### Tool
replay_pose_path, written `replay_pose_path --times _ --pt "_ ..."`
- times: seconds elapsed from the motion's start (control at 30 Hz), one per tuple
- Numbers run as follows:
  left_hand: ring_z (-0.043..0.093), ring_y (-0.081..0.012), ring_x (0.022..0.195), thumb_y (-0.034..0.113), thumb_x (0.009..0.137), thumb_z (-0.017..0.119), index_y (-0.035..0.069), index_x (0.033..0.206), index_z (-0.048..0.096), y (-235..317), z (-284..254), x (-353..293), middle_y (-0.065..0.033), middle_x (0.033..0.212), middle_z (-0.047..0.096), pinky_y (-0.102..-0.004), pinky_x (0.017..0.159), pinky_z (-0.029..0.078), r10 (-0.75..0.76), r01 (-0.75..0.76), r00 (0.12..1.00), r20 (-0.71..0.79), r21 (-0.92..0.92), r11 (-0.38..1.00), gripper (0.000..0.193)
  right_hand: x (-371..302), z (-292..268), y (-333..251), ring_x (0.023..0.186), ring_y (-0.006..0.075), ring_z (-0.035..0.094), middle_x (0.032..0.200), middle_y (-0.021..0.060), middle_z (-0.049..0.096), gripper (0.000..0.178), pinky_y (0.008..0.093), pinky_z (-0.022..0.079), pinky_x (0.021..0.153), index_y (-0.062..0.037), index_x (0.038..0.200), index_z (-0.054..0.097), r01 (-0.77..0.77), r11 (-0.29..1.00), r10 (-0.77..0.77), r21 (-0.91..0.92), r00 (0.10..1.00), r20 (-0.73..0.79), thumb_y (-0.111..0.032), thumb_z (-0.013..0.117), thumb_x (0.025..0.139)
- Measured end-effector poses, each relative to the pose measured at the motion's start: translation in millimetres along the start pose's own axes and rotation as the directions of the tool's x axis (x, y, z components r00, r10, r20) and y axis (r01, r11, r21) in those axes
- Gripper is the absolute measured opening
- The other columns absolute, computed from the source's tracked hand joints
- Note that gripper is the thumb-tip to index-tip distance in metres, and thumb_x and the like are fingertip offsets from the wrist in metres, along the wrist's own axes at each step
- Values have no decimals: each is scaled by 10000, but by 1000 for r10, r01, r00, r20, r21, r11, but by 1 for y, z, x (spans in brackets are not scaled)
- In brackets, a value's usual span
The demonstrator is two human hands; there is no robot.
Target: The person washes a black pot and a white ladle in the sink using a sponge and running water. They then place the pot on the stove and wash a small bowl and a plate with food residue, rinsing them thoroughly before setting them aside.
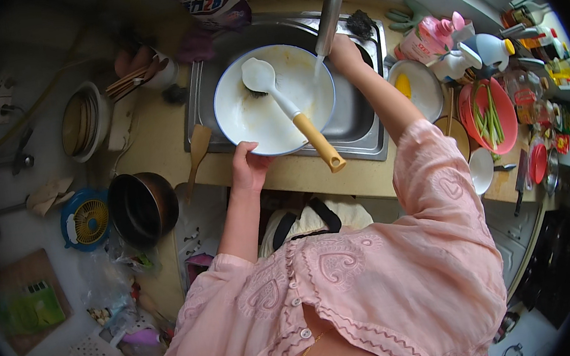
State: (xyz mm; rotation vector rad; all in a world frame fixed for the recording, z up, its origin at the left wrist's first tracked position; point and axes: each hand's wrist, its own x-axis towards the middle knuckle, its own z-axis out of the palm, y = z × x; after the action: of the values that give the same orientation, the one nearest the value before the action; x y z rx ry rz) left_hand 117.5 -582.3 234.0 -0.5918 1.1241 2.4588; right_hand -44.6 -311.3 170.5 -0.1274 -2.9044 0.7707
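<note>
A white enamel basin with a blue rim is held over the steel sink. My left hand grips its near rim, thumb on top and fingers underneath. Inside the basin lies a white-headed ladle, its yellow wooden handle jutting over the near rim; a small dark patch shows beneath its head. Water runs from the metal faucet into the basin's right side. Just behind the spout is my right hand, fingers hidden by the faucet and the sink's far edge, so its grip cannot be made out.
A wooden spatula leans at the sink's left edge. Farther left stand a dark pot and stacked plates. Rightward are a white plate, a pink bowl with green stalks, several bottles and a knife.
</note>
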Motion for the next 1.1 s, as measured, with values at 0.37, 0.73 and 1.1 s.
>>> replay_pose_path --times 0.37,0.73,1.1 --pt "543 -259 1028 119 712 553 32 1226 412 -32 -46 47 -119 1130 522 -380 775 528 -92 84 994 56 127 988 540 -191 -45 -77 741 397 589 759 232 615 495 470 459 690 -39 1306 380 -132 952 3 275 906 423 -192 503 852" --pt "601 -263 875 134 717 546 1 1150 447 -66 -50 84 -157 1057 549 -394 670 581 -310 318 938 158 -30 948 464 -173 -24 -74 658 376 589 772 222 601 307 441 460 602 -100 1143 571 -6 998 -23 69 913 407 -91 500 844" --pt "554 -304 1015 198 751 522 -34 1193 426 -66 -49 93 -174 1136 526 -432 822 525 -357 345 922 150 103 933 509 -149 -6 -73 738 359 610 836 188 631 265 434 484 649 -90 1093 595 -109 993 113 -37 873 474 -150 473 865"
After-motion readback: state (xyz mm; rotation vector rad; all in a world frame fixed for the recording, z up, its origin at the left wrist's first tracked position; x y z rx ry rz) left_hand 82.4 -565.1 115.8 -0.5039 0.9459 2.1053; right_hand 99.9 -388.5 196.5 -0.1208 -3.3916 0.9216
